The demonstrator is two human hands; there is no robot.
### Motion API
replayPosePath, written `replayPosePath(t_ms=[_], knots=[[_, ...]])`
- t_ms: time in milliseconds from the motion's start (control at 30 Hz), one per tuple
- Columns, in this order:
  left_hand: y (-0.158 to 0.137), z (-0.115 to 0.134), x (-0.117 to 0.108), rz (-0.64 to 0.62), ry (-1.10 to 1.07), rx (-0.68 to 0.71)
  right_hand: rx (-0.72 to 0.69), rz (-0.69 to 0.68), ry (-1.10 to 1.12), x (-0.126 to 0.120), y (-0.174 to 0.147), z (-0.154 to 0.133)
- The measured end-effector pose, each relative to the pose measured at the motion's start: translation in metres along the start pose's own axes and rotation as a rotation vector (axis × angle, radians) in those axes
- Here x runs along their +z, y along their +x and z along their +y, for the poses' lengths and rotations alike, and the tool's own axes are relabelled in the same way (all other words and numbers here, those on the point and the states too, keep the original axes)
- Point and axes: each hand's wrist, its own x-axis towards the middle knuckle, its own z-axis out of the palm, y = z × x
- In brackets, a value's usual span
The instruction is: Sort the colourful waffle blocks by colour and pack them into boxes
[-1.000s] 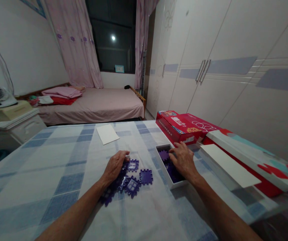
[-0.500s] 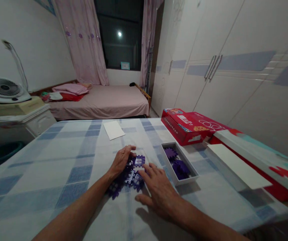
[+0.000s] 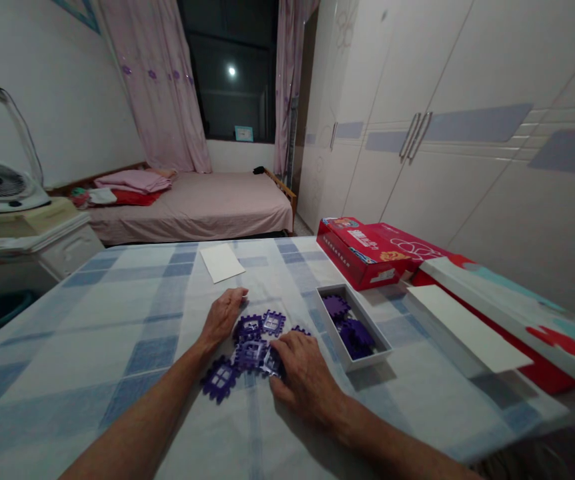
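Observation:
Several purple interlocking plastic squares (image 3: 250, 355) with toothed edges and window-like centres lie clustered on the checked cloth, some overlapping. To their left, my left hand (image 3: 222, 319) rests on the cloth with its fingers loosely extended, and nothing shows in it. My right hand (image 3: 305, 373) is at the right side of the cluster, thumb and index finger closed on the edges of one purple square (image 3: 270, 363). Another purple piece (image 3: 301, 330) peeks out behind its knuckles. An open white box (image 3: 365, 360) to the right holds more purple toothed pieces (image 3: 357, 338).
A white card (image 3: 221, 263) lies on the table (image 3: 132, 313) beyond my hands. Red boxes (image 3: 360, 253) and a long white lid-like piece (image 3: 467, 328) line the right side. Farther back are a bed (image 3: 217, 200), a wardrobe (image 3: 367, 173) and a fan (image 3: 0, 183).
My left hand has drawn left, off the purple squares, uncovering them. My right hand has moved in and its fingers have closed around one square. The view has shifted slightly right.

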Motion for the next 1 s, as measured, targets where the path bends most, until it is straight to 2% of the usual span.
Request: replayPosePath(t_ms=[133,267,367,433,533,600,667,733,800,900,1000], knots=[[-0.002,0.003,0.002,0.007,0.081,0.020,-0.007,0.151,0.047,-0.025,-0.004,0.001],[-0.004,0.004,0.002,0.002,0.112,0.054,0.164,0.356,-0.144,-0.062,-0.007,0.031],[-0.004,0.005,0.002,0.003,0.140,0.073,0.315,0.351,-0.285,-0.076,-0.009,0.066],[-0.004,0.007,0.002,0.009,0.163,0.066,0.365,0.329,-0.327,-0.078,-0.011,0.080],[-0.004,0.010,0.002,-0.003,0.181,0.055,0.320,0.348,-0.293,-0.073,-0.016,0.076],[-0.004,0.009,0.002,-0.013,0.189,0.065,0.203,0.316,-0.207,-0.066,-0.018,0.057],[-0.004,0.006,0.002,-0.011,0.196,0.076,0.062,0.195,-0.119,-0.056,-0.018,0.033],[-0.004,0.003,0.002,-0.007,0.196,0.081,-0.001,0.063,-0.107,-0.043,-0.014,0.016],[-0.004,0.002,0.002,-0.007,0.190,0.076,0.040,-0.009,-0.188,-0.028,-0.008,0.008],[-0.004,0.002,0.002,-0.022,0.190,0.072,0.151,-0.041,-0.314,-0.009,0.001,0.012],[-0.004,0.004,0.003,-0.023,0.194,0.076,0.183,-0.050,-0.306,-0.002,0.004,0.017]])
